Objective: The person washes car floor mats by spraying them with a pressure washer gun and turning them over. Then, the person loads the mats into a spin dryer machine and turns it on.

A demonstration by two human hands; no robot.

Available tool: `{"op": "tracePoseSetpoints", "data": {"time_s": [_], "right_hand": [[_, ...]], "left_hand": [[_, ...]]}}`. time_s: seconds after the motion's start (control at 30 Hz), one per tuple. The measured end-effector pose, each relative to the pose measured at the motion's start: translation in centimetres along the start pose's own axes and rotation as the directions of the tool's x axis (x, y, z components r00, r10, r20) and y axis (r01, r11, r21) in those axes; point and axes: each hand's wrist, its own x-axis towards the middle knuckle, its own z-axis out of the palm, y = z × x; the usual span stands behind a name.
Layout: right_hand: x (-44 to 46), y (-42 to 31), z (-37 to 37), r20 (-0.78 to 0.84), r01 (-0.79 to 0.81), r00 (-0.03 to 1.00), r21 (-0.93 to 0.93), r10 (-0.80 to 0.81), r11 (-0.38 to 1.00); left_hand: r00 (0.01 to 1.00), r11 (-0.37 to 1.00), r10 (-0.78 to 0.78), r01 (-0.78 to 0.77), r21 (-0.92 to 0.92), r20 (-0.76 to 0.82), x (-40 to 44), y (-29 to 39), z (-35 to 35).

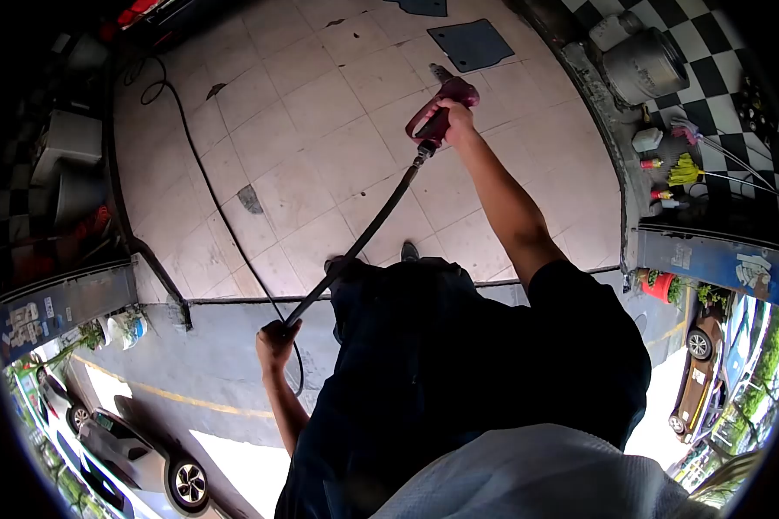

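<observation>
A dark red spray gun (442,108) with a short metal nozzle is in my right hand (455,119), its fingers wrapped round the grip; the nozzle points up and away from me. From the gun's lower end a thick black hose (368,235) slants down to my left hand (277,342), which is closed round it at the lower left. Past that hand the hose loops and continues as a thinner line (201,164) over the tiles to the upper left. Two dark mats (471,46) lie beyond the nozzle, one only partly in view.
Pale tiles (320,95) cover the floor. On the right stand a metal drum (647,67), a yellow mop head (685,170) and a red plant pot (658,285). Parked cars (147,458) show at both lower sides. A red object is at the top left.
</observation>
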Motion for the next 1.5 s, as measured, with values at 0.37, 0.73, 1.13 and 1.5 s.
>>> {"op": "tracePoseSetpoints", "data": {"time_s": [0.37,0.73,1.13,1.5], "right_hand": [[9.0,-20.2,-12.1,-0.052,0.019,0.998,-0.336,-0.038,0.942],[24.7,-15.0,5.1,0.329,0.261,0.915,-0.923,0.232,0.282],[40.6,-22.2,15.1,0.426,0.415,0.902,-0.9,0.068,0.133],[45.0,-30.0,19.4,0.515,0.449,0.758,-0.857,0.401,0.252]], "left_hand": [[0.96,0.972,0.212,-0.226,0.061,0.185,16.9,18.3,7.5],[0.959,0.963,0.165,-0.206,0.171,0.228,30.8,32.0,10.2],[0.984,0.992,-0.117,0.108,0.069,0.134,36.0,43.2,15.6],[0.988,0.988,-0.15,0.151,-0.029,0.041,42.4,53.4,17.3]]}}
